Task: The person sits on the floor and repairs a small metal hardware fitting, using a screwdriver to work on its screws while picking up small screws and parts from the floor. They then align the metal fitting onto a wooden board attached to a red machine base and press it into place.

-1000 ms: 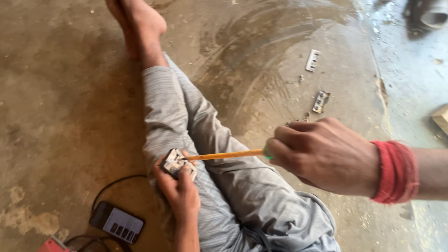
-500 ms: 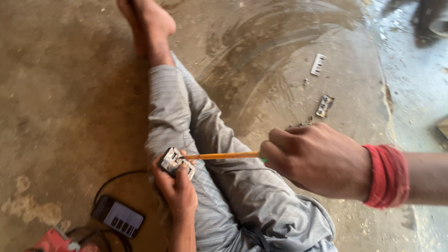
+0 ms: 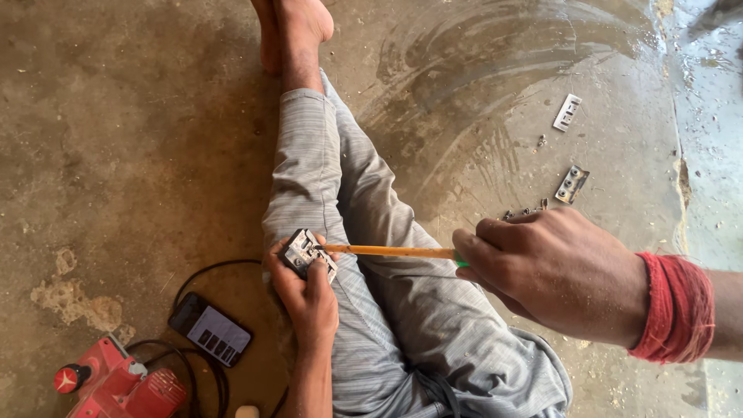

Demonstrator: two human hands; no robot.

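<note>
Between the fingers of the left hand (image 3: 308, 298), resting against the grey-trousered leg (image 3: 364, 232), sits a small metal switch part (image 3: 308, 253), gripped from below. The right hand (image 3: 553, 271), fingers clenched around a screwdriver (image 3: 387, 251), sets the yellow shaft's tip on that part. Beyond the right knuckles, two metal plates (image 3: 570, 184) lie on the concrete floor (image 3: 116, 116). Left of the left fingers: a phone (image 3: 210, 330) and a red power tool (image 3: 112, 383).
</note>
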